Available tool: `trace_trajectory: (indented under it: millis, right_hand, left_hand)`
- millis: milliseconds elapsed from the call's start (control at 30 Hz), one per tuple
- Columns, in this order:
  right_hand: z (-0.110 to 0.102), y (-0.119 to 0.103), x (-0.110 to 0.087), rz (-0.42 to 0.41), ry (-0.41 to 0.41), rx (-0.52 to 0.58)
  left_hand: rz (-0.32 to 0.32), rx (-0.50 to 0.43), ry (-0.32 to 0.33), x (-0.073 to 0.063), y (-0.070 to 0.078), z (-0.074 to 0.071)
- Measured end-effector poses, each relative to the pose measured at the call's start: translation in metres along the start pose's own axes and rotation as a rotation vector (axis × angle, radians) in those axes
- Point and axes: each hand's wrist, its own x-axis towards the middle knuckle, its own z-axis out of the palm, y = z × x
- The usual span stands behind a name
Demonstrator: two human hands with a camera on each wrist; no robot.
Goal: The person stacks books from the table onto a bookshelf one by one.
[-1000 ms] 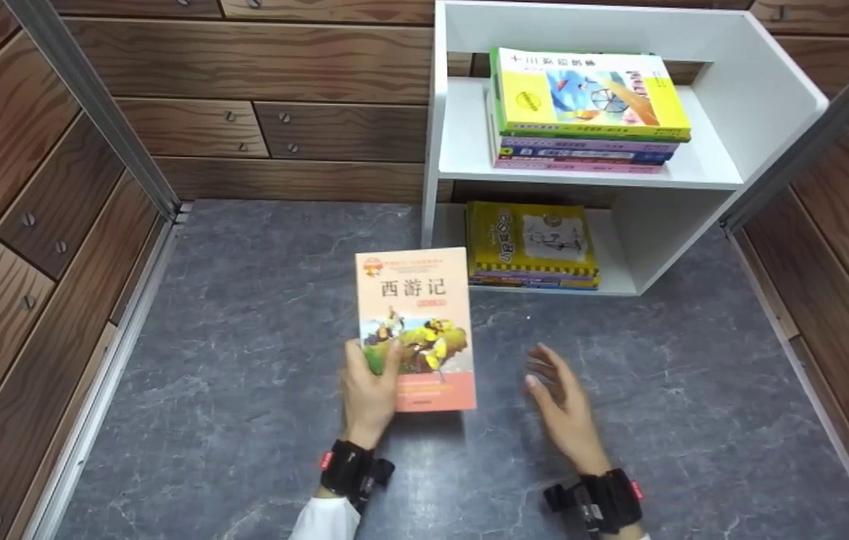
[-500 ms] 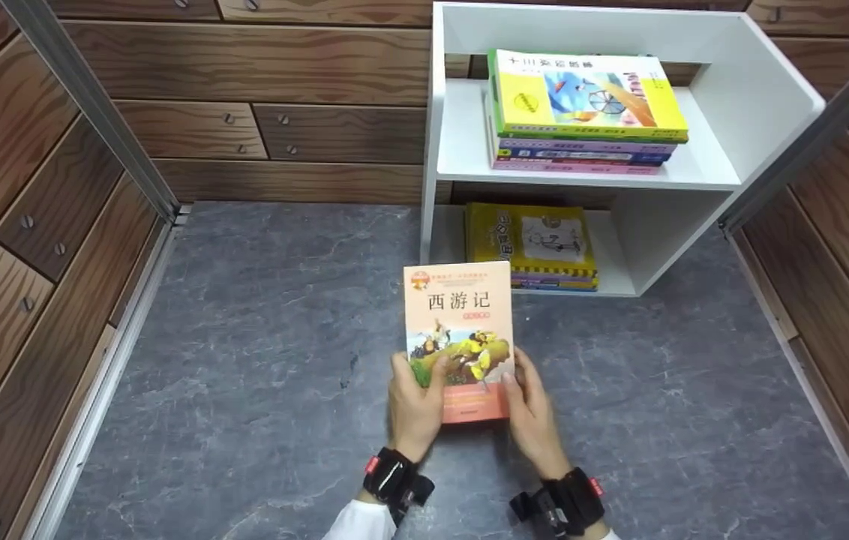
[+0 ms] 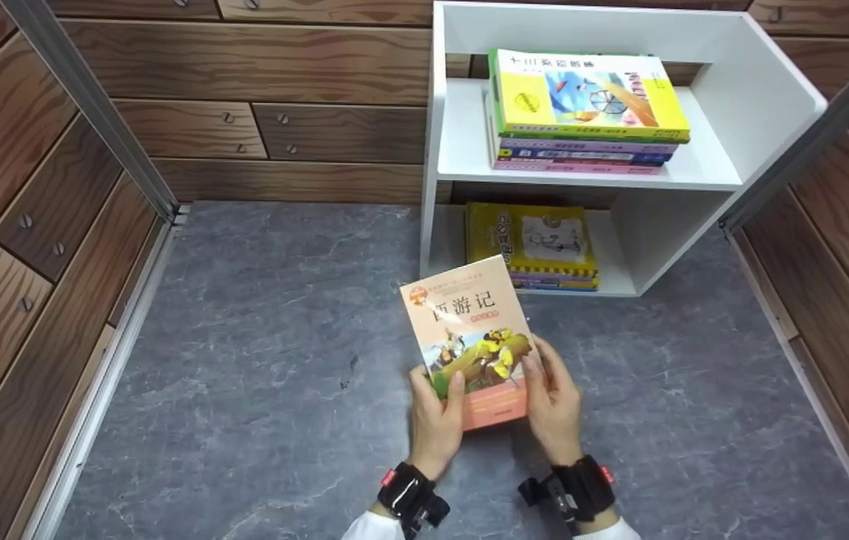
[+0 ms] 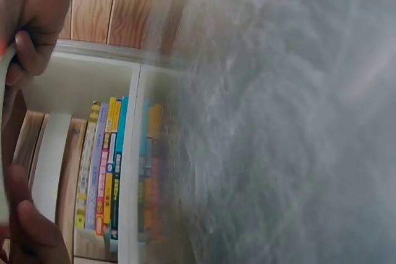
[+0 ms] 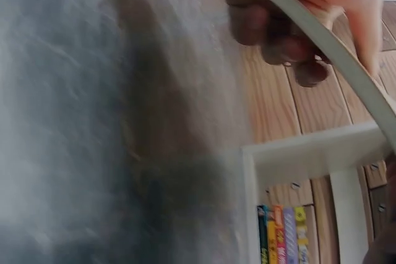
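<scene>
A paperback book [image 3: 469, 315] with a pale orange cover and a picture of figures in yellow is held face up, its top leaning to the left. My left hand [image 3: 437, 412] grips its lower left edge, thumb on the cover. On the opposite edge my right hand [image 3: 553, 401] holds it the same way, fingers behind. In the right wrist view the book's page edge [image 5: 334, 51] shows slightly bowed, with curled fingers [image 5: 250, 26] beneath. Only a sliver of the book [image 4: 5, 153] enters the left wrist view.
A white two-level shelf [image 3: 777, 112] stands at the back right. Its upper level carries a stack of books [image 3: 589, 97] topped by a yellow one. A lower stack [image 3: 533, 240] sits beneath. Grey marbled floor [image 3: 259, 337] spreads around, with wood-patterned walls [image 3: 244, 64] behind.
The left hand has brought the book to the right, and the right hand has come in and taken its right edge. The book has since turned so its top tilts left.
</scene>
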Motion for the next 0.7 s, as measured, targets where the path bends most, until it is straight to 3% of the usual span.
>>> trace_trajectory:
  millis: [100, 200, 267, 333, 400, 467, 600, 633, 700]
  right_hand:
    - [-0.013, -0.002, 0.011, 0.0, -0.035, 0.014]
    - [-0.03, -0.005, 0.023, 0.03, -0.093, 0.016]
    - [-0.042, -0.007, 0.031, 0.048, -0.149, 0.015]
    - [-0.053, -0.008, 0.04, 0.052, -0.212, 0.011]
    - [-0.062, -0.01, 0.049, 0.047, -0.285, -0.003]
    - [-0.069, -0.011, 0.057, 0.048, -0.361, -0.014]
    - [-0.076, -0.014, 0.069, 0.049, -0.513, -0.04]
    - [-0.077, -0.015, 0.072, 0.051, -0.543, -0.046]
    - [-0.077, -0.015, 0.075, 0.055, -0.587, -0.058]
  left_hand:
    - [-0.015, -0.088, -0.014, 0.01, 0.002, -0.007]
    - [-0.01, -0.174, -0.005, 0.027, 0.003, -0.02]
    - [0.03, -0.179, -0.006, 0.041, 0.004, -0.031]
    - [0.085, -0.163, -0.05, 0.055, 0.006, -0.041]
    - [0.139, -0.141, -0.143, 0.067, 0.01, -0.051]
    - [0.169, -0.132, -0.286, 0.076, 0.016, -0.059]
    - [0.15, -0.174, -0.607, 0.083, 0.028, -0.066]
    - [0.148, -0.192, -0.664, 0.082, 0.031, -0.065]
    - [0.16, -0.213, -0.719, 0.079, 0.033, -0.061]
